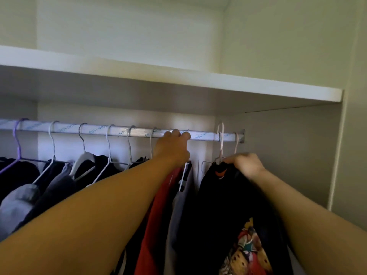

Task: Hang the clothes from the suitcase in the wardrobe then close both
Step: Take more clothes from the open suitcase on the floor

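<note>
I look into the open wardrobe at its metal rail (pixel 127 131). My left hand (pixel 174 147) reaches up to the rail, its fingers curled round the hook of a white hanger (pixel 183 175) that carries a grey garment (pixel 178 211), next to a red one (pixel 156 211). My right hand (pixel 245 164) grips the collar of a black T-shirt (pixel 228 215) with a colourful print, at the neck of its hanger (pixel 220 139), whose hook sits on the rail near the right end. The suitcase is out of view.
Several dark and grey clothes (pixel 55 181) hang on white, purple and metal hangers along the left of the rail. A white shelf (pixel 218 82) runs right above the rail. The wardrobe's right side wall (pixel 288 155) stands close beside my right hand.
</note>
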### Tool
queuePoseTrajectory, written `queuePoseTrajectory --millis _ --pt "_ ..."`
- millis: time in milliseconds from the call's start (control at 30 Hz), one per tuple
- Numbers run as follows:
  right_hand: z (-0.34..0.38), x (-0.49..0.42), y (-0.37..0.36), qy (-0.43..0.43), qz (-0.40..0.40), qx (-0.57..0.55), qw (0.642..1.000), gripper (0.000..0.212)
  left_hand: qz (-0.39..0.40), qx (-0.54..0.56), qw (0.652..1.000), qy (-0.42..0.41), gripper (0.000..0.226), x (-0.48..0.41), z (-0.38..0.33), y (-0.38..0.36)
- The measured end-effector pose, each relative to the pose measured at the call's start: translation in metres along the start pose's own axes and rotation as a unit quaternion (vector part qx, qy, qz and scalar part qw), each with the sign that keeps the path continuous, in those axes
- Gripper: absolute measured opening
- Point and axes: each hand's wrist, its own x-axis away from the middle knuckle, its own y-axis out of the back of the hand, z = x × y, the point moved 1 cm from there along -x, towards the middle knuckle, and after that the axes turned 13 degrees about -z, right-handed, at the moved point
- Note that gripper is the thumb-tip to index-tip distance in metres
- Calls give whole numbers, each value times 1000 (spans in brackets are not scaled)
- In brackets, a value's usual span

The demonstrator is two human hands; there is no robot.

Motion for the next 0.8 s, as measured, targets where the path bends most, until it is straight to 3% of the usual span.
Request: queuePoseTrajectory --millis 167,367,533,700,800 --pt "14 -6 -23 33 29 12 999 19 43 -54 997 -33 66 -17 -2 -11" --pt "-11 -21 -49 14 71 119 990 12 72 -112 991 0 76 -27 16 -21" --pt "-26 -39 -54 15 42 141 989 14 36 -114 993 -12 71 -40 15 -17" --pt "-30 -32 -63 21 33 141 989 18 52 -145 988 -12 92 -27 14 -32" --pt "-37 -25 -64 49 18 178 983 22 66 -132 989 -12 92 -22 19 -34"
